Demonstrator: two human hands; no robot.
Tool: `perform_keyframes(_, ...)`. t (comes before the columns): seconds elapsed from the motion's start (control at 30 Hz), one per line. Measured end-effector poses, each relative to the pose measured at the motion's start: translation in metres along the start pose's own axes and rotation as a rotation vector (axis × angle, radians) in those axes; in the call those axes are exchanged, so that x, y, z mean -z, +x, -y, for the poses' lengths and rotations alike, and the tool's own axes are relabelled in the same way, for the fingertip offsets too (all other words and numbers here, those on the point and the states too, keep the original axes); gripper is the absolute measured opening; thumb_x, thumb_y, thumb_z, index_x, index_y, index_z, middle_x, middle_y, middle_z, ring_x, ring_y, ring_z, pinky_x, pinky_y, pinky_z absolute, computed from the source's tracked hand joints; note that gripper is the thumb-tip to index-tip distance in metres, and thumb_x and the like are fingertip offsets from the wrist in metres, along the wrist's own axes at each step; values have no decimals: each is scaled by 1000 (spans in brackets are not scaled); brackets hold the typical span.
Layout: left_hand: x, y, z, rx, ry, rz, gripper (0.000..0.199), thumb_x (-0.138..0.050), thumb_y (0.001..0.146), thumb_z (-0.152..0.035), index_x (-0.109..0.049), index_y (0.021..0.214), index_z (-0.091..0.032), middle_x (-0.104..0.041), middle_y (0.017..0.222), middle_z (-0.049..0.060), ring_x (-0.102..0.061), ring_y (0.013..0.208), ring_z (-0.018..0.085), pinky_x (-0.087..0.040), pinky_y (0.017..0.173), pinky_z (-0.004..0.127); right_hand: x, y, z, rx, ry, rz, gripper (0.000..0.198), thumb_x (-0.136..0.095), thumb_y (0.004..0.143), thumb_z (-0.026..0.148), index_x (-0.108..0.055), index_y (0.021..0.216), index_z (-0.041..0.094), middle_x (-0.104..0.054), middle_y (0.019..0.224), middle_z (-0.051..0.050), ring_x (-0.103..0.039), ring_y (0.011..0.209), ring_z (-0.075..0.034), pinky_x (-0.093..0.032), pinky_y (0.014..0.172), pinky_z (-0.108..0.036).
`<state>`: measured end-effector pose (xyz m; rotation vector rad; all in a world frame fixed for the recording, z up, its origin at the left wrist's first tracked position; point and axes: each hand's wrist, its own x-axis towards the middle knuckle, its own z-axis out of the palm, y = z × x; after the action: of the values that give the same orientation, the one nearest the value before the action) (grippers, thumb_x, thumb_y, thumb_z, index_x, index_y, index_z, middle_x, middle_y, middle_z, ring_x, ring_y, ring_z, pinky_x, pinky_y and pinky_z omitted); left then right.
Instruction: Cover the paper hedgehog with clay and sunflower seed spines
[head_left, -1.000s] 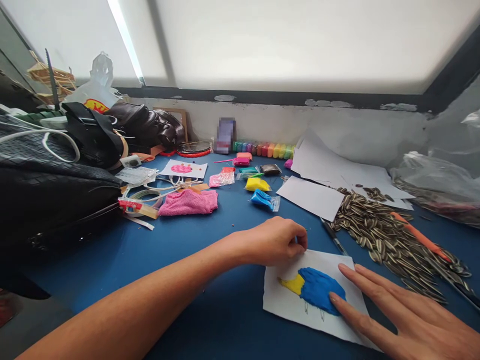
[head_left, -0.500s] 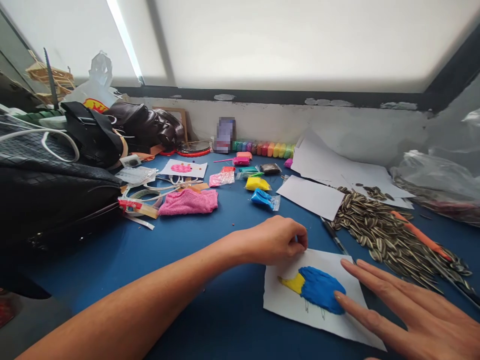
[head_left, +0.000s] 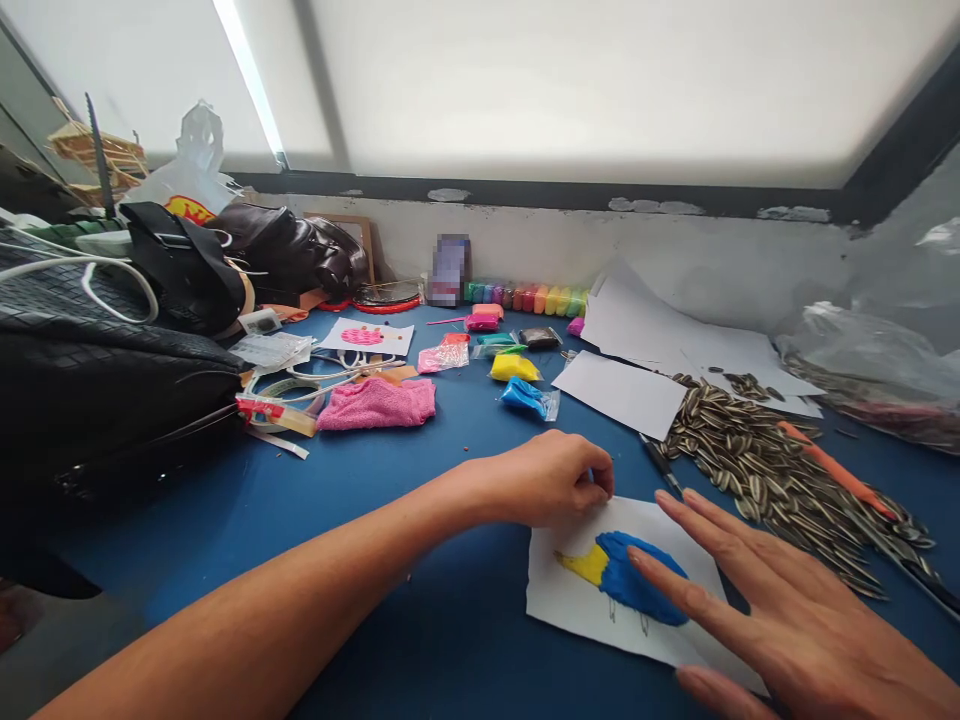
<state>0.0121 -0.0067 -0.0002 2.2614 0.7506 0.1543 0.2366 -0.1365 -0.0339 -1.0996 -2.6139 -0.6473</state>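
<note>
1. A blue desk meets a pale wall.
2. A pink cloth.
3. The left hand curls at the top edge of a paper; I cannot tell whether it grips.
4. The paper lies flat, bearing a blue-and-yellow shape.
5. The right hand spreads open over it; striped seeds heap beyond.

free tabletop between pink cloth and left forearm, seed pile blocking ahead of right hand
</note>
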Motion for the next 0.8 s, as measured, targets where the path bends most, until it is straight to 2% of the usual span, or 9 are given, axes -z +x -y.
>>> perform_keyframes(0.17, 0, 0, 1, -6, -11, -3, 20, -52, 86, -10, -69, 96, -13, -69, 83, 2, -57, 70, 11, -42, 65, 21, -6, 4, 6, -27, 66, 19, 54, -53, 90, 43, -54, 142, 29, -42, 155, -11, -47, 136, -36, -56, 91, -51)
perform_keyframes(0.4, -1, 0, 2, -9, -9, -8, 21, -52, 86, -13, -70, 97, -14, -69, 82, 2, -57, 69, 12, -42, 67, 22, -3, 5, 8, -67, 126, 21, 48, -58, 89, 42, -62, 135, 29, -46, 153, -8, -52, 131, -35, -58, 91, -49)
perform_keyframes(0.53, -1, 0, 2, -6, -5, -8, 22, -52, 86, -13, -70, 98, -14, -70, 85, 3, -58, 71, 12, -43, 69, 22, 0, 8, 8, -105, 99, 10, 47, -59, 88, 41, -64, 133, 28, -51, 148, -10, -53, 130, -36, -59, 89, -49)
perform_keyframes(0.8, 0, 0, 1, -9, -3, 5, 22, -52, 86, -11, -69, 98, -13, -70, 85, 3, -58, 71, 12, -42, 66, 21, 5, 16, 6, -85, 19, -34, 41, -57, 89, 38, -69, 124, 20, -60, 139, -17, -62, 121, -36, -61, 82, -47)
